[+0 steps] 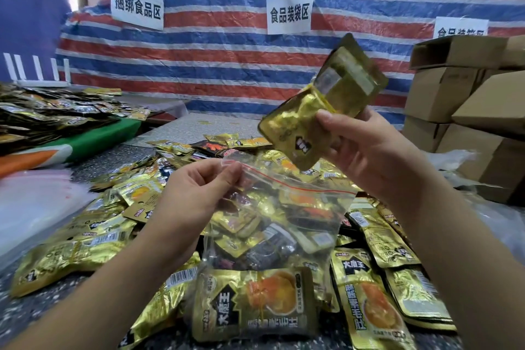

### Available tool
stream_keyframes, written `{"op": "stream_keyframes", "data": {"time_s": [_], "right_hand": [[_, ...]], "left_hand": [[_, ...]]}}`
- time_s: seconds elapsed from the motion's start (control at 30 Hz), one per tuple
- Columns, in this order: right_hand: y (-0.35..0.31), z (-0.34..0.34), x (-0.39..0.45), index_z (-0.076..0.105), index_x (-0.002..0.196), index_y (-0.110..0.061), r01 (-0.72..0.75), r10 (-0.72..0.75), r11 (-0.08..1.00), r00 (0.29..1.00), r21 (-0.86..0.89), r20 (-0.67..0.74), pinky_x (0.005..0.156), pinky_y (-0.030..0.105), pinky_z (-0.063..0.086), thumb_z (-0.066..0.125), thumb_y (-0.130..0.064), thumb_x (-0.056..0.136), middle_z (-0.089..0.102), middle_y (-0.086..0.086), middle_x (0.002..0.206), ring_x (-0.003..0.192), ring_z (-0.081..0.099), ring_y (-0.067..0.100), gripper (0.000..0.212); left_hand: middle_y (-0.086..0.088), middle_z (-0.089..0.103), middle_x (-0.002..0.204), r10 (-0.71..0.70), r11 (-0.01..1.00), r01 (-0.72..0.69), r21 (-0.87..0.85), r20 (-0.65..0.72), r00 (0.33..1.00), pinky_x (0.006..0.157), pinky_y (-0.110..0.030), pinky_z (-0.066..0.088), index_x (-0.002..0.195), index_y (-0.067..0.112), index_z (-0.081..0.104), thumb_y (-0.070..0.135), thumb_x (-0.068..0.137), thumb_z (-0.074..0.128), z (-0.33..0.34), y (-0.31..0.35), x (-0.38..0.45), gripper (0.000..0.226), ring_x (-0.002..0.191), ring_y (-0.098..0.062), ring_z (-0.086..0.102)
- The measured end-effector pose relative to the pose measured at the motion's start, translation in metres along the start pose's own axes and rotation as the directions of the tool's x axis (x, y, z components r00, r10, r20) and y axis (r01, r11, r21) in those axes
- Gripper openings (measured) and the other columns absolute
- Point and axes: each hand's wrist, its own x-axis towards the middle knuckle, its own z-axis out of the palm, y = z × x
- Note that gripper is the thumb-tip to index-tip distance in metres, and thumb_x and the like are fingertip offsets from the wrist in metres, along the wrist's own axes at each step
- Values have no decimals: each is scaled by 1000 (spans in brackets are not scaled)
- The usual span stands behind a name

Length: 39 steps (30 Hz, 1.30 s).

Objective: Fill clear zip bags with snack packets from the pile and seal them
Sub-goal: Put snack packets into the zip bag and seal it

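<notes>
A person bags gold snack packets at a packing desk.
The left hand pinches the open mouth of a clear zip bag above the pile; the right hand has its grip closed on several packets, raised just over the bag's opening.

Makeshift food-packing workstation.
A striped tarpaulin is hung as a wall with paper zone signs; cardboard boxes are stacked beside a table heaped with snack packets.
</notes>
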Motion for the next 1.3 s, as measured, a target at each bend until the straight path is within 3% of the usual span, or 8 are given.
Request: {"op": "stream_keyframes", "data": {"time_s": [0.17, 0.37, 0.47, 0.6, 0.77, 0.9, 1.13, 1.3], "right_hand": [[2, -1, -4, 68, 106, -6, -19, 38, 923, 998, -385, 43, 78, 34, 60, 72, -9, 74, 75, 12, 101, 92, 73, 25, 32], [-5, -14, -4, 67, 106, -12, -13, 20, 885, 1000, -466, 12, 77, 28, 58, 71, -17, 74, 76, 7, 103, 95, 73, 21, 32], [-11, -19, -7, 67, 107, -13, -52, 128, 854, 985, -518, 113, 81, 27, 56, 77, -13, 76, 76, 6, 103, 97, 72, 20, 32], [-12, -12, -10, 63, 112, -15, -73, 223, 815, 955, -575, 196, 80, 20, 54, 68, -14, 79, 76, -1, 104, 99, 71, 12, 33], [-2, 0, -10, 56, 126, -7, -45, 173, 764, 975, -644, 137, 83, 31, 57, 63, -19, 82, 71, 10, 116, 103, 70, 19, 47], [2, 1, -10, 53, 131, -10, -15, 177, 604, 977, -797, 116, 99, 49, 51, 63, -4, 93, 67, 9, 121, 114, 64, 23, 39], [5, 7, -12, 60, 125, -18, -5, 290, 518, 942, -856, 170, 93, 44, 55, 62, -10, 96, 69, -1, 111, 104, 66, 15, 30], [12, 11, -12, 61, 124, -19, -39, 274, 530, 953, -847, 128, 94, 53, 52, 53, -25, 101, 72, 1, 113, 106, 68, 21, 25]], "left_hand": [[1, 72, 69, 1, 1000, -1, -14, -20, 1000, 47, -18, 47, 73, 26, 78, 37, 69, 69, 0, -1, -1, 15, 55, -8, 63], [-4, 73, 72, -3, 1000, 2, -27, -22, 1000, 47, -18, 47, 73, 23, 77, 37, 76, 64, -1, 0, -1, 19, 55, -13, 66], [-3, 73, 71, -5, 1000, 4, -27, -42, 999, 46, -18, 47, 70, 22, 76, 36, 77, 63, 1, 0, -1, 21, 53, -13, 66], [-4, 72, 73, -3, 1000, 2, -16, -43, 999, 47, -18, 47, 69, 22, 75, 38, 79, 60, 2, 0, -1, 24, 55, -14, 66], [-5, 75, 78, -3, 1000, 4, 14, -39, 999, 47, -19, 48, 70, 24, 76, 40, 83, 55, 4, 1, -2, 30, 57, -15, 68], [-5, 76, 80, 5, 999, -4, 52, -27, 1000, 47, -20, 50, 71, 25, 78, 41, 87, 51, 6, 0, -4, 35, 58, -16, 70], [-6, 74, 70, 44, 995, -42, 85, -16, 999, 48, -21, 51, 71, 16, 76, 41, 88, 51, 7, -2, -5, 40, 58, -17, 70], [-8, 74, 72, 44, 996, -41, 82, -34, 998, 48, -21, 50, 72, 22, 78, 42, 88, 51, 5, -3, -4, 38, 60, -19, 71]]}}
